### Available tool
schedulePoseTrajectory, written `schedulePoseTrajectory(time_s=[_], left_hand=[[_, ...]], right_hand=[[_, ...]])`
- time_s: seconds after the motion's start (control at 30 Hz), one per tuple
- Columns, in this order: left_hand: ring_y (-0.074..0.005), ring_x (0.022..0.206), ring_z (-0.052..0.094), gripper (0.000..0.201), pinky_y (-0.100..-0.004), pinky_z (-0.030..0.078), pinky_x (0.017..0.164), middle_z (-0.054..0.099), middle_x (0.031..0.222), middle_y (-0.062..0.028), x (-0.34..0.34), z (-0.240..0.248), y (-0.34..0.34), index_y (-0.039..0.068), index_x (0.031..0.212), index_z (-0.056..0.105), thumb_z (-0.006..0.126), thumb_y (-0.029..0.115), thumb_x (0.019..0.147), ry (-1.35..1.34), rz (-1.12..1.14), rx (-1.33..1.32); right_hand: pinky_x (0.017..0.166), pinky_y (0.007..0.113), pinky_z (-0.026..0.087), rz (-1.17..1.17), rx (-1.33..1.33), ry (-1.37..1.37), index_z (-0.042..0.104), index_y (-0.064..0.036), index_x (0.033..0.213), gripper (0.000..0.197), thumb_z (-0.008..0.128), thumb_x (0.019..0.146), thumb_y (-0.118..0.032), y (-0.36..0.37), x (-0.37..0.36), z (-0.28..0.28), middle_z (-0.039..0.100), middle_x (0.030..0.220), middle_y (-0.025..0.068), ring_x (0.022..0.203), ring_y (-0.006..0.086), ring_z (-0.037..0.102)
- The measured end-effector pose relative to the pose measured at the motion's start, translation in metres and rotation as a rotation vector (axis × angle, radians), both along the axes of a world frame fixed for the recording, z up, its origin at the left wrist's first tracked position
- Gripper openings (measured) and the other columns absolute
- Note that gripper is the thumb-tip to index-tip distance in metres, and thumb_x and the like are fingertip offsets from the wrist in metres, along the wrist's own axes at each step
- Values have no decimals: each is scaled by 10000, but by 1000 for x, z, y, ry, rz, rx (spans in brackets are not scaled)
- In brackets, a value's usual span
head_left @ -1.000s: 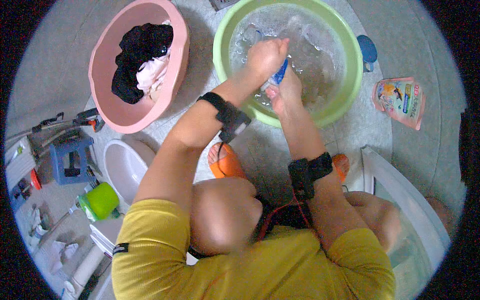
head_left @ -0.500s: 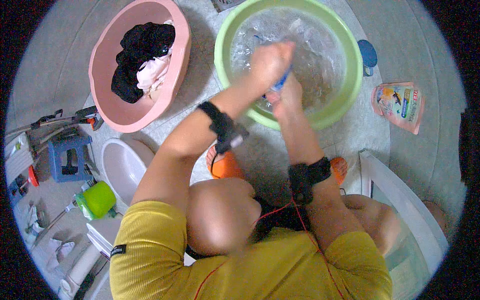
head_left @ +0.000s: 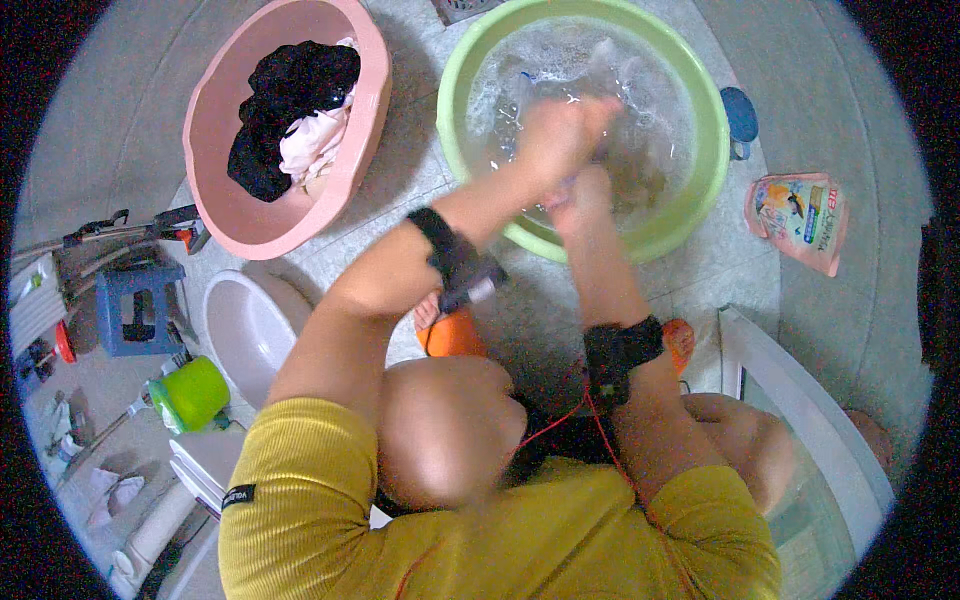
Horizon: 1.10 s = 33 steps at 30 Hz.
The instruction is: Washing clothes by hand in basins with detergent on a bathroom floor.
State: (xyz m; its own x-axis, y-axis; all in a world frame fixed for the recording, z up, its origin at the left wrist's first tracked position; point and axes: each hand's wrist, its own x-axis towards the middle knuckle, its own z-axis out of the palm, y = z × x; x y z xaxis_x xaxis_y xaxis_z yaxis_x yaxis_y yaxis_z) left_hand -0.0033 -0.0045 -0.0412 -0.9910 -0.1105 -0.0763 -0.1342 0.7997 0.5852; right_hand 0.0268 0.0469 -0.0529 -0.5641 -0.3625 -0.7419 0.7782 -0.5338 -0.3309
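Over the light green basin [head_left: 711, 190], my two hands are close together above foamy, murky water [head_left: 635, 185]. My left hand [head_left: 556, 140] is closed, crossing over my right hand [head_left: 584, 205], which is closed too. Both are smeared by motion. Between them a bit of wet bluish cloth [head_left: 564, 188] shows; the hands hide most of it. Pale, soaked fabric [head_left: 632, 75] floats near the basin's far side. Each of my forearms wears a black strap with a small device.
Left of the basin stands a pink tub [head_left: 212, 150] with black clothes [head_left: 300, 80] and pale pink clothes [head_left: 315, 140]. Nearby are a white bowl [head_left: 245, 320], a blue stool [head_left: 140, 310] and a green container [head_left: 195, 393]. A pink pouch [head_left: 800, 220] and blue brush-like object [head_left: 738, 115] lie right.
My hands have shifted slightly right over the basin, still together. The blue part of the cloth between them, plain before, is now mostly covered. The whole view has shifted slightly.
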Motion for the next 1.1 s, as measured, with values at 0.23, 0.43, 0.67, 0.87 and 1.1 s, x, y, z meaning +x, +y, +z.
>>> schedulePoseTrajectory(time_s=[0.23, 0.43, 0.67, 0.87, 1.1], left_hand=[[-309, 568, 532, 248, -392, 428, 518, 546, 642, -131, -5, -14, -28, 121, 756, 558, 386, 298, 782, 209, 15, -112], [-295, 549, 536, 257, -386, 431, 476, 542, 617, -131, 21, -4, -15, 88, 696, 553, 397, 276, 778, 288, 1, -11], [-326, 585, 530, 374, -404, 424, 550, 546, 677, -163, 12, -14, -18, 59, 672, 555, 351, 342, 805, 158, -18, 2], [-314, 558, 529, 358, -399, 425, 510, 538, 595, -143, 16, 3, 10, 77, 631, 554, 367, 334, 795, 303, 55, 118], [-324, 562, 529, 292, -409, 424, 532, 539, 587, -135, 15, -5, -19, 99, 727, 574, 381, 309, 787, 106, 98, -78]], right_hand=[[454, 272, 375, 62, 35, 48, 452, -133, 714, 205, 451, 760, -333, -2, -2, -4, 420, 558, -28, 494, 113, 455], [455, 281, 388, -126, -154, -4, 441, -125, 755, 178, 400, 780, -296, -4, 8, -5, 432, 570, -15, 461, 115, 432], [369, 231, 373, -122, -246, -10, 470, -141, 806, 174, 365, 785, -279, -1, 4, -22, 468, 608, -34, 484, 110, 464], [383, 253, 357, -261, -590, 374, 434, -135, 761, 183, 399, 787, -312, 12, -7, -27, 425, 550, -28, 457, 110, 452], [348, 242, 339, -44, -81, 30, 446, -118, 737, 173, 385, 791, -271, 1, -3, 6, 424, 558, -9, 413, 108, 422]])
